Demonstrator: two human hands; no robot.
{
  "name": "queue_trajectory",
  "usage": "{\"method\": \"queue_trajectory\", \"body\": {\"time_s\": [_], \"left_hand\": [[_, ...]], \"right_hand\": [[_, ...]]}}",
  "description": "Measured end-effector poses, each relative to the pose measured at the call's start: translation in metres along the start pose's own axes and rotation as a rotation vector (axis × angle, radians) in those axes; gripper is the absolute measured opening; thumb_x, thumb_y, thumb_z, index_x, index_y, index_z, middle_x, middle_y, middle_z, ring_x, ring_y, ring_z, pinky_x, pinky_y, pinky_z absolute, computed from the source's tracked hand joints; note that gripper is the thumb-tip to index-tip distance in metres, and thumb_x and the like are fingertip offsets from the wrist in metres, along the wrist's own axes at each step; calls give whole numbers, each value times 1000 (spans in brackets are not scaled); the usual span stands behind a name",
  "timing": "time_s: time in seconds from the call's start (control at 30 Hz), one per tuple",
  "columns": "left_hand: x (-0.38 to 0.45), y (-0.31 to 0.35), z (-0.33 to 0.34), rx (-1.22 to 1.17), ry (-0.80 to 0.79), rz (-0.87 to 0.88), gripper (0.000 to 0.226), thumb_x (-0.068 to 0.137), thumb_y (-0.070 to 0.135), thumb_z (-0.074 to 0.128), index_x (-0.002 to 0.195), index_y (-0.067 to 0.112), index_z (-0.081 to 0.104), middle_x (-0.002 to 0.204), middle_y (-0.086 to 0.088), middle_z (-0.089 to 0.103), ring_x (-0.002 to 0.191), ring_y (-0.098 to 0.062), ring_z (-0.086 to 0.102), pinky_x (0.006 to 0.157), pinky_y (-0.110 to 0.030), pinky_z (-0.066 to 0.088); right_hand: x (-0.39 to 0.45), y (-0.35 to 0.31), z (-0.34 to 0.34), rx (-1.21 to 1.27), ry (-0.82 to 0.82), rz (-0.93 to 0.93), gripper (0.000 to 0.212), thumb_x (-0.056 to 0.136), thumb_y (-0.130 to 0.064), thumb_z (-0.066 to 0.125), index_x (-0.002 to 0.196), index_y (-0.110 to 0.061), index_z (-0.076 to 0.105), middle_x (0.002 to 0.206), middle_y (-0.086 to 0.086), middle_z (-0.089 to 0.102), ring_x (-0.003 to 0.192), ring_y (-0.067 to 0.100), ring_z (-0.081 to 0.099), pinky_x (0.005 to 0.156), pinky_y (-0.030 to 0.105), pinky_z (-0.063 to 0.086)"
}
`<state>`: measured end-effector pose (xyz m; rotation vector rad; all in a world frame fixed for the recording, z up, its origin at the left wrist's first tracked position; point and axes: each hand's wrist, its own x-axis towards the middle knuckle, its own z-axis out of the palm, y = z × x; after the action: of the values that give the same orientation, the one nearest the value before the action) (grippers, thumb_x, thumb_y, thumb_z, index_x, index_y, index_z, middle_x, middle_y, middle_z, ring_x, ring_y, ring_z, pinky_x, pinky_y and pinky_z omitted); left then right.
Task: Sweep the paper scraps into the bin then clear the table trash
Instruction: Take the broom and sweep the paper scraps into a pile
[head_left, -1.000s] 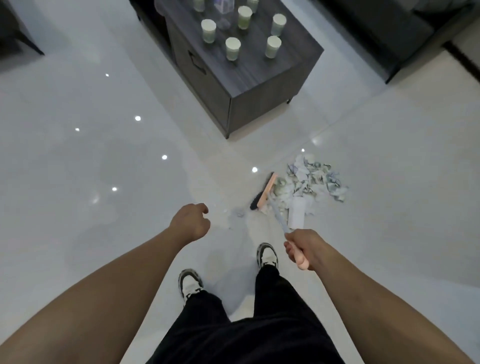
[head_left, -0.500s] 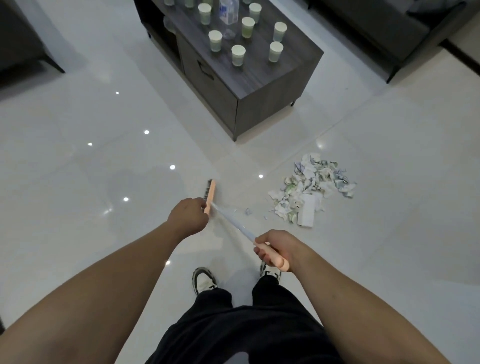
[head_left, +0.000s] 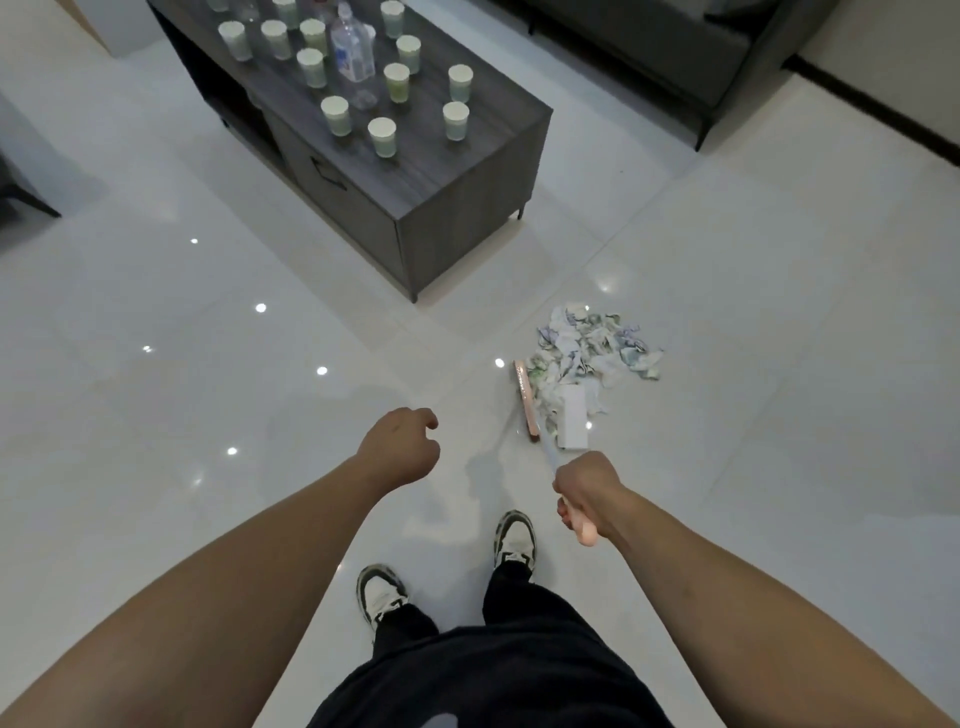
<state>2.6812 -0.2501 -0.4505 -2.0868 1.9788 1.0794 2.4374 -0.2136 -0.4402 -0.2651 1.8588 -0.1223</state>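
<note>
**Broom at the scrap pile, glossy tile floor**

Head cam: pale glossy tile floor (head_left: 156, 395) w/ ceiling-light reflections on it. Dark grey coffee table (head_left: 457, 171) stood ahead of me, its top carrying a spread of paper cups (head_left: 383, 136) and one clear plastic bottle (head_left: 353, 49). Dark sofa (head_left: 675, 57) sat top right.

My right hand (head_left: 584, 493) was wrapped tight round the pink grip of the broom (head_left: 524, 400), fingers curled fully about it. The pale shaft ran up and fwd to the pink head, which sat on the floor, touching the left edge of the paper scraps (head_left: 592, 353). The scraps lay in one heap to the right of the table's near corner, w/ a flat white piece at the near side, just beside the broom shaft.

My left hand (head_left: 402, 447) hung over bare floor, left of the broom head and apart from it, fingers loosely curled, holding nothing.

Below: my two sneakers (head_left: 514, 538) on the tile, black trousers (head_left: 493, 670) at the btm edge.
</note>
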Motion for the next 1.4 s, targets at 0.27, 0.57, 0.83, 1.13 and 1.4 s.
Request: {"method": "queue_trajectory", "body": {"time_s": [0.27,0.57,0.83,1.13,1.4], "left_hand": [[25,62,5,107,-21,43,44,87,19,48,131,20,54,125,-6,55,117,-22,49,93,-30,39],[50,129,-5,186,0,114,44,86,20,49,129,24,54,122,-2,56,115,-20,49,88,-27,37],[76,170,-17,209,25,210,42,86,21,49,128,23,55,120,-3,57,113,-21,51,87,-28,42],[136,185,-54,251,-11,374,42,86,23,52,127,24,56,120,-3,58,110,-20,53,87,-29,43],[192,182,-88,368,-135,563,43,87,23,53,130,19,55,125,-9,58,114,-25,54,92,-33,44]], "right_hand": [[13,11,-53,61,-49,-76,6,93,0,51,90,-5,52,64,9,46,45,17,37,42,22,30],[16,-5,-84,177,-128,-38,8,92,-5,51,89,-12,49,65,6,41,51,17,33,45,24,28],[7,-36,-121,296,-79,-100,11,93,-3,51,83,-7,50,62,7,40,51,17,32,42,25,28],[-4,-78,-111,457,13,-197,10,96,-5,57,87,-2,55,64,12,47,47,19,38,43,23,30],[-22,-86,-70,737,168,-136,6,93,-2,58,87,-2,58,71,14,47,45,18,36,41,23,29]]}}
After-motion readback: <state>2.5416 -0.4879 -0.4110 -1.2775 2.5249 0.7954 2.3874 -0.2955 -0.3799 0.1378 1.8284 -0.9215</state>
